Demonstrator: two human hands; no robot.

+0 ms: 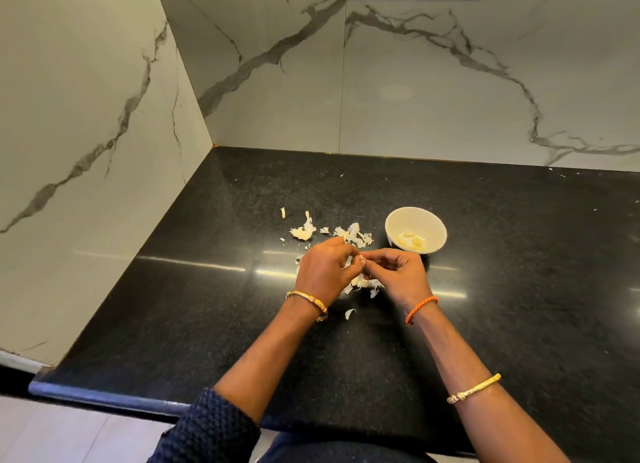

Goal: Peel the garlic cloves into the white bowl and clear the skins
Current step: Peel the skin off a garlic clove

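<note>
left hand (325, 267) and right hand (394, 272) both pinching one garlic clove (361, 257) just left of white bowl (415, 230), skins (356, 236) beside it

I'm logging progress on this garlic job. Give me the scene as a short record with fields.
surface: black countertop
white bowl: right of the hands, a few peeled cloves inside
skins: loose on the counter, beyond and beneath the hands
left hand: fingers curled, meeting the right hand
right hand: fingers curled, pinching a small pale piece
piece held: too small to tell clove from skin
clearing: not yet done
</note>
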